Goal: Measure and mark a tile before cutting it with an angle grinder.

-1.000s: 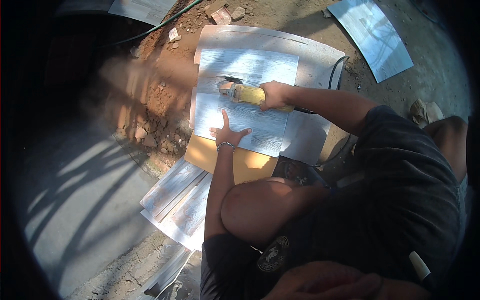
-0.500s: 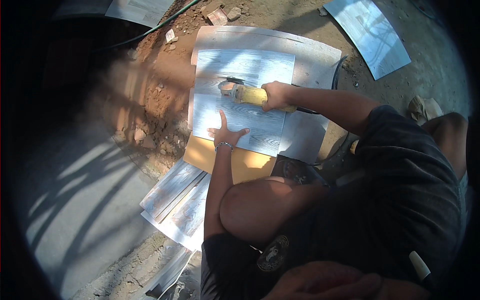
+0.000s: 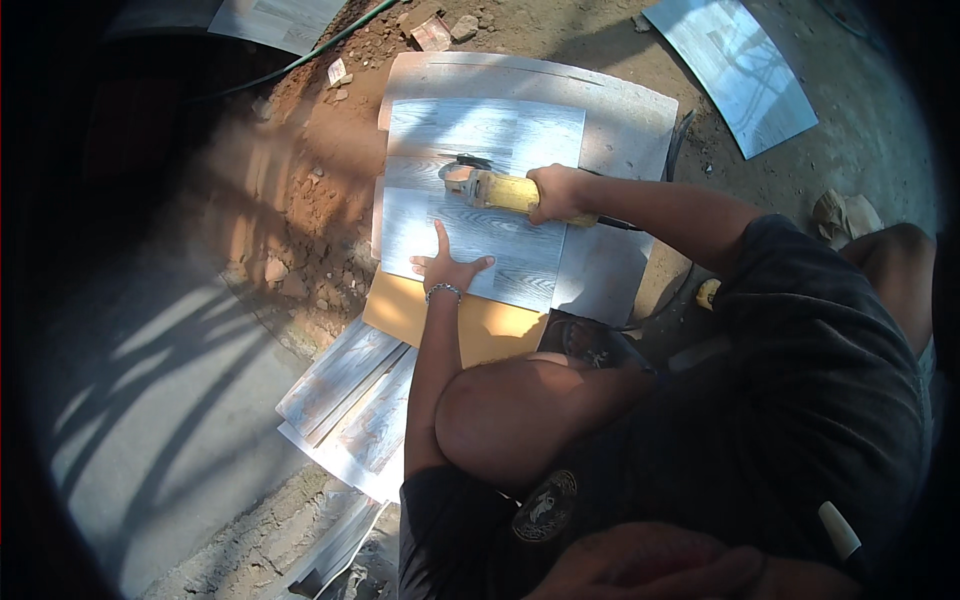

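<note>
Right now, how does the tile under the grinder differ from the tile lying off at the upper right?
The tile under the grinder rests on a pale slab, pinned by the left hand while the right hand runs the yellow angle grinder over it. The upper-right tile lies untouched on bare dirt. Both are pale grey with wood grain.

One yellow angle grinder (image 3: 505,190) and two hands, the left hand (image 3: 449,266) and the right hand (image 3: 558,192), are at one wood-grain tile (image 3: 480,215), which lies on one larger grey slab (image 3: 620,110). One orange board (image 3: 470,325) shows beneath them. Two more wood-grain tiles lie apart on the dirt, one far right (image 3: 735,70) and one top left (image 3: 275,18). One stack of tile offcuts (image 3: 355,405) sits nearby, its pieces too overlapped to count. One green hose (image 3: 310,55) crosses the dirt.
</note>
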Motion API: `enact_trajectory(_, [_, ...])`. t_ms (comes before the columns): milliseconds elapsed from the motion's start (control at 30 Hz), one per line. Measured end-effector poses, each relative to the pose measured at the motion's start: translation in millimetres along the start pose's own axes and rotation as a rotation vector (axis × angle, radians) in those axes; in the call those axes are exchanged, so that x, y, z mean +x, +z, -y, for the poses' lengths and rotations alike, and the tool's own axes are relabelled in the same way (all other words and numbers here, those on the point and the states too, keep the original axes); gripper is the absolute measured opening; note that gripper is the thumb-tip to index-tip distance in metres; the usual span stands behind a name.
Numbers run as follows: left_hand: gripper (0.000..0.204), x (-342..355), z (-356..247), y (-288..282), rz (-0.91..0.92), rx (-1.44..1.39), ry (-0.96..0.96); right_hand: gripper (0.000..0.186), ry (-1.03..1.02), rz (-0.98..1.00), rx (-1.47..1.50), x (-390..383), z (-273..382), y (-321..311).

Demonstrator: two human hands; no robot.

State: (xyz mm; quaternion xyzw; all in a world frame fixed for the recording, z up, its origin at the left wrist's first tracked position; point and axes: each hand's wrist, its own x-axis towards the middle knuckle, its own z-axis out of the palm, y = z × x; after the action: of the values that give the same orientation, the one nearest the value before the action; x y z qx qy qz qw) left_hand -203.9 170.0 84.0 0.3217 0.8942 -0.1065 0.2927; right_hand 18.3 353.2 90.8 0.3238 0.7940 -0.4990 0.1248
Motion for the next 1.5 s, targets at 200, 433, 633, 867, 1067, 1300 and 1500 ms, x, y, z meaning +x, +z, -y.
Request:
enact_trajectory(200, [0.145, 2, 2, 1, 0.005, -0.019, 0.014, 0.067, 0.002, -0.005, -0.005, -5, -5, 0])
enact_trajectory(433, [0.146, 0, 4, -3, 0.043, -0.126, 0.074, 0.062, 0.011, -0.029, 0.004, -8, -11, 2])
enact_trajectory(633, [0.147, -2, -3, -3, 0.013, -0.034, 0.008, 0.065, -0.01, -0.015, 0.006, -13, -16, 0])
enact_trajectory(867, [0.147, 0, 0, -2, 0.022, -0.066, 0.0, 0.067, -0.014, -0.012, -0.04, -16, -21, 0])
enact_trajectory(1067, [0.147, 1, -1, -1, 0.026, -0.068, -0.01, 0.066, -0.006, -0.014, -0.04, -19, -27, 1])
enact_trajectory(1300, [0.146, 4, 2, 1, 0.027, -0.046, -0.009, 0.067, -0.029, -0.014, -0.02, -26, -34, -2])
enact_trajectory(1500, [0.147, 6, 4, 3, 0.025, -0.085, 0.022, 0.067, -0.047, -0.014, 0.041, -30, -42, 0])
